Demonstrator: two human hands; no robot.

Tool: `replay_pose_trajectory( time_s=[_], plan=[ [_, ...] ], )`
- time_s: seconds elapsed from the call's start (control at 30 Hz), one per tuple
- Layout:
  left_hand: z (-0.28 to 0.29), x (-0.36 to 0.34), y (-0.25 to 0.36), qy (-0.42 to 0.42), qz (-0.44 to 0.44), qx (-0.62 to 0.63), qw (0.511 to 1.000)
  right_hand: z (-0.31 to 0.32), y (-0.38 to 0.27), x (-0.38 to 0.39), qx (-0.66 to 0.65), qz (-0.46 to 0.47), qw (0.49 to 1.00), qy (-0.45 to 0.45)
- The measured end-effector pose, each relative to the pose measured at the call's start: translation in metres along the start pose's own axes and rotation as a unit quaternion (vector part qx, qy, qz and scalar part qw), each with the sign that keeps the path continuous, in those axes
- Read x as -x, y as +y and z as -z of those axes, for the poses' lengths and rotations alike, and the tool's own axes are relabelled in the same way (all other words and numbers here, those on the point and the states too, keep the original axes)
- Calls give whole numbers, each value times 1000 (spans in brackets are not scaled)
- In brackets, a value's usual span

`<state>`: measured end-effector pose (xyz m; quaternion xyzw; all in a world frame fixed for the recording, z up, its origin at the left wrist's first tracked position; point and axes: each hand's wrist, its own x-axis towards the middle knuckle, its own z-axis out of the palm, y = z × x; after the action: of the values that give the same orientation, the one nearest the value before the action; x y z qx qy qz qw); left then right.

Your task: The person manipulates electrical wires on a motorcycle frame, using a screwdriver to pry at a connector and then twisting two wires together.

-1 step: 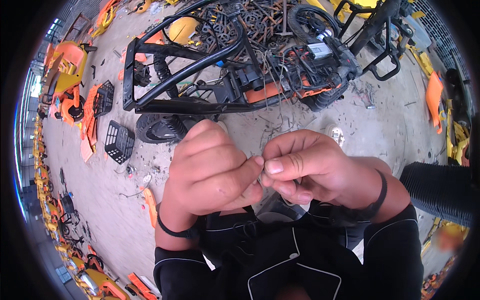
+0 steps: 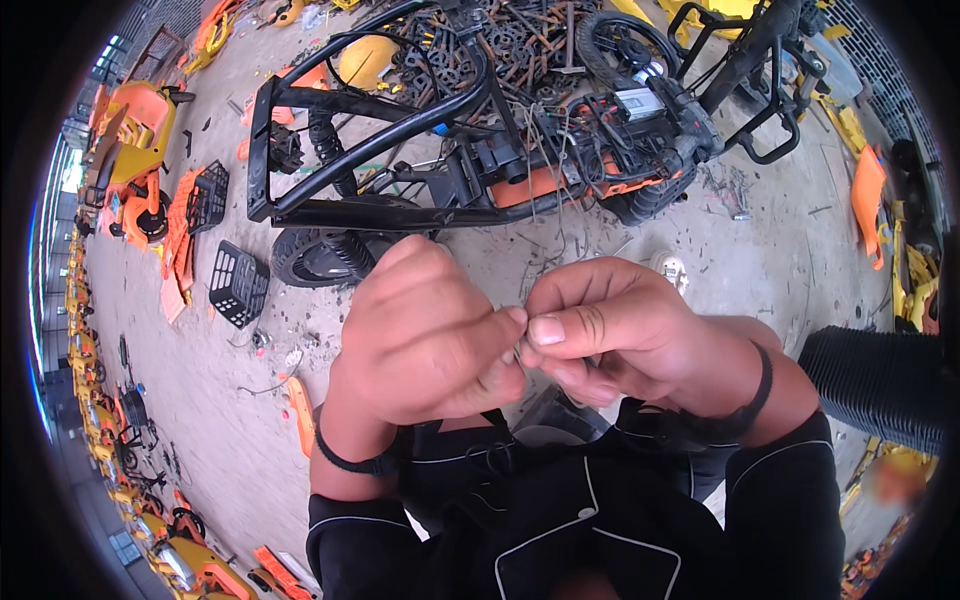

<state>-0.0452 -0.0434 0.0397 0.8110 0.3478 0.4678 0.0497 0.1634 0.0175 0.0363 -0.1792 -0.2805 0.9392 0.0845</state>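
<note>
My left hand and my right hand meet in front of my body, fingertips almost touching. Both are closed in a pinch. Between the thumbs and forefingers sits something tiny and thin, mostly covered by the fingers, so its kind cannot be made out. Beyond my hands a stripped black electric scooter frame lies across the floor, with loose wires hanging from its middle and a wheel under its left end. Neither hand touches the frame.
Two black plastic baskets lie at the left beside orange panels. A heap of rusty metal parts is behind the frame. A ribbed black hose is at the right. Orange and yellow scooters line the left side.
My left hand has turned slightly at the wrist, its knuckles a little higher. The right hand keeps almost the same place.
</note>
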Motion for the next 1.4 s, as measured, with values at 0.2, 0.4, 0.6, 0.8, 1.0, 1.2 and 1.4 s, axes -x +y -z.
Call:
replay_pose_trajectory(
  time_s=[0.2, 0.4, 0.6, 0.8, 1.0, 1.2, 1.4],
  plan=[
    [-11, 1, -1, 25, 197, 128, 972, 14, 0, -12, 103, 98, 990, 20],
    [-17, 4, -3, 60, 275, 244, 928, 11, -2, -11, 139, 144, 979, 37],
    [-19, 3, -8, 59, 275, 285, 916, 8, -3, -9, 174, 174, 967, 72],
    [-19, 1, -8, 66, 278, 289, 914, 9, 4, -11, 241, 261, 929, 107],
    [-17, 1, -6, 65, 304, 274, 910, 14, -1, -13, 498, 397, 754, 164],
    [-22, 1, -7, 74, 301, 174, 935, 16, -8, -11, 612, 438, 632, 182],
    [-24, -1, -7, 80, 277, 135, 948, 20, -9, -19, 666, 497, 521, 194]
  ],
)
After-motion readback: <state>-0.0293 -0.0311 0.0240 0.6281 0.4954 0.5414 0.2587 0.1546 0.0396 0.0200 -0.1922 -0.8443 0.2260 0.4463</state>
